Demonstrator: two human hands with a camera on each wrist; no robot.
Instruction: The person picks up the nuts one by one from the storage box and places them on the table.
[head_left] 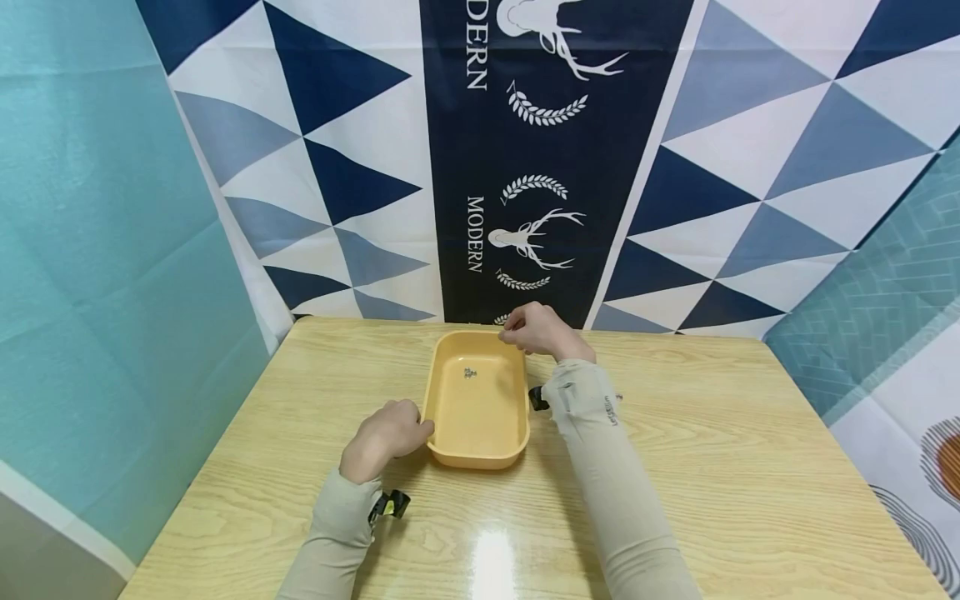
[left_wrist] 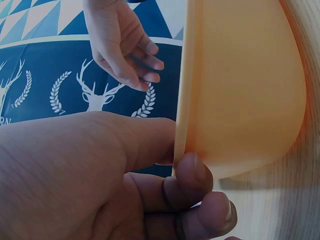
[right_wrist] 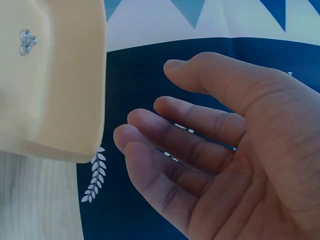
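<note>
A yellow plastic tray with rounded corners and raised walls is in the middle of the head view. My left hand pinches its rim at the near left corner, thumb on one side and fingers curled on the other in the left wrist view. Near the far right corner is my right hand, its fingers loosely bent. The right wrist view shows a gap between these fingers and the tray wall, with nothing in the palm. A small cluster of shiny, silvery pieces lies on the tray floor.
The light wood table extends to both sides of the tray. Right behind its far edge hangs a patterned cloth with triangles and deer heads. A teal sheet hangs along the left. Each wrist carries a small black camera.
</note>
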